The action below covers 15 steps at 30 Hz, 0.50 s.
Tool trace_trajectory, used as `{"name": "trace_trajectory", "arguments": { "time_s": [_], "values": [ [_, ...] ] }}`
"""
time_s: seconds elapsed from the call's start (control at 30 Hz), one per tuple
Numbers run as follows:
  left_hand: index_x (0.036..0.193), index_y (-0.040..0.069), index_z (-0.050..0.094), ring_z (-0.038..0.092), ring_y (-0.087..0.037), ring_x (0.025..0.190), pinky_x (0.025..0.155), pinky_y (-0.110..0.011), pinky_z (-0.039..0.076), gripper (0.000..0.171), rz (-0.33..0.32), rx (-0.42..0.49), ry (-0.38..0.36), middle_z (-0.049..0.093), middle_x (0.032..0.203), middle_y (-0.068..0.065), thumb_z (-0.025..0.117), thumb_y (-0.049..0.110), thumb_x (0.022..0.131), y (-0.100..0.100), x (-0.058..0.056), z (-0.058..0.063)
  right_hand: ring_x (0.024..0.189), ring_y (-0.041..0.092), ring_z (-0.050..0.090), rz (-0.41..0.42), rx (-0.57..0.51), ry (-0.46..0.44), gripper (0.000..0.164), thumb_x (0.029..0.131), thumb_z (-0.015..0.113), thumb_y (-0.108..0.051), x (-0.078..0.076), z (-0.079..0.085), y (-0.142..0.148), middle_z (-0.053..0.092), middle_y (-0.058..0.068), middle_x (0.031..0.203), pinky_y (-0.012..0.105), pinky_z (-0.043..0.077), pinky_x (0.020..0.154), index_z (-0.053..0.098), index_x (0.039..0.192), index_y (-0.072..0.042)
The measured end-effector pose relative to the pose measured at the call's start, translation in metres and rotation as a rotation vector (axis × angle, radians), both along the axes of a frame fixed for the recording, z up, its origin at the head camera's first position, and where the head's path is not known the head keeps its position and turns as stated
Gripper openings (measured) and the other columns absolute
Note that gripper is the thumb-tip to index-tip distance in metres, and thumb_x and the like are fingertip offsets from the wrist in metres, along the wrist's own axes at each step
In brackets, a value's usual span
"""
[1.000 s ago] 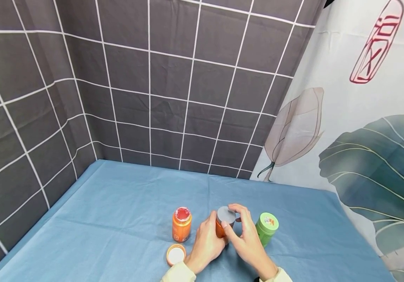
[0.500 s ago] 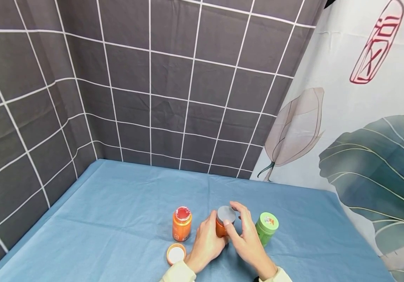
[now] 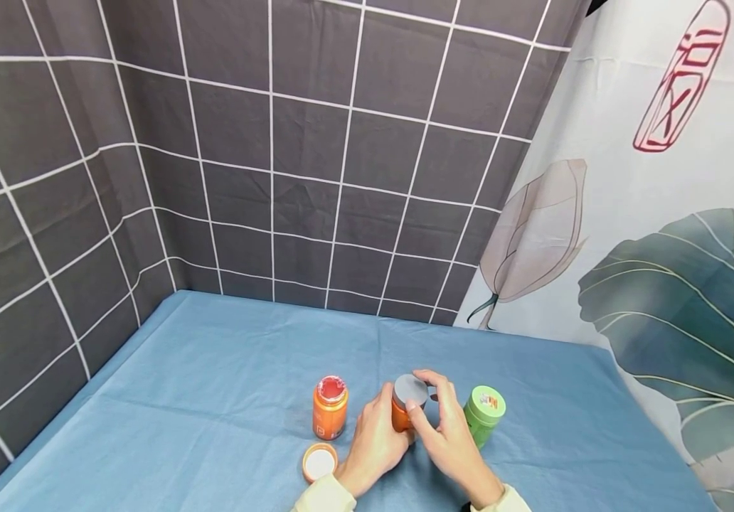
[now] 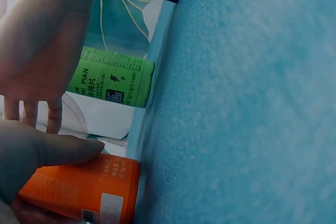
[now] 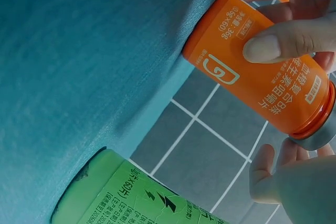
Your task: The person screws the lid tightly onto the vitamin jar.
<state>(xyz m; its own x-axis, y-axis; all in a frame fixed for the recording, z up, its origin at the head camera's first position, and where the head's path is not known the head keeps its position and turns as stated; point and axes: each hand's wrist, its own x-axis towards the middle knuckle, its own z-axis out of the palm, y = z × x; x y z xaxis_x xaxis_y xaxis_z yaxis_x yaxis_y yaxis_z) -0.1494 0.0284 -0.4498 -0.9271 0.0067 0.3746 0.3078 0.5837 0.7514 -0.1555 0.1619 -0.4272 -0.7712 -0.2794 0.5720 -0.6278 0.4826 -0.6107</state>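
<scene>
My left hand (image 3: 380, 434) grips an orange bottle (image 5: 247, 61) with white lettering, its thumb lying along the side. The bottle stands upright on the blue cloth and carries a grey lid (image 3: 410, 390). My right hand (image 3: 453, 434) holds that lid by its rim, thumb at the near side and index finger at the far right. A second orange bottle (image 3: 330, 419) stands to the left with its red-rimmed mouth uncovered. In front of it lies an orange cap (image 3: 319, 462), white inside face up. A green bottle (image 3: 485, 416) with its lid on stands just right of my right hand.
A blue cloth (image 3: 226, 377) covers the table, lightly creased. Behind it hangs a dark grey curtain (image 3: 303, 199) with white grid lines. At the right hangs a white curtain (image 3: 552, 284) with leaf prints.
My right thumb and index finger have shifted slightly around the grey lid's rim. The left hand and the bottles stay in place.
</scene>
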Motion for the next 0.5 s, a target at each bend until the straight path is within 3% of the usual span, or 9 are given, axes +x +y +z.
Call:
{"name": "trace_trajectory", "arguments": {
  "time_s": [0.2, 0.5],
  "values": [
    [0.098, 0.015, 0.052, 0.053, -0.010, 0.067, 0.060, -0.027, 0.045, 0.045, 0.002, -0.007, 0.009, 0.058, 0.082, 0.004, 0.077, 0.012, 0.061, -0.0001, 0.0001, -0.0002, 0.109, 0.013, 0.042, -0.023, 0.011, 0.000, 0.040, 0.088, 0.060, -0.017, -0.0002, -0.0013, 0.0005, 0.048, 0.002, 0.124, 0.032, 0.038, 0.084, 0.045, 0.125, -0.017],
    [0.098, 0.015, 0.052, 0.052, -0.010, 0.067, 0.060, -0.027, 0.045, 0.045, 0.001, -0.011, -0.013, 0.057, 0.082, 0.004, 0.077, 0.013, 0.061, 0.0001, -0.0008, 0.0002, 0.108, 0.013, 0.042, -0.024, 0.015, 0.020, 0.040, 0.087, 0.062, -0.017, -0.0020, -0.0025, 0.0011, 0.048, 0.001, 0.123, 0.031, 0.039, 0.082, 0.047, 0.123, -0.012]
  ]
}}
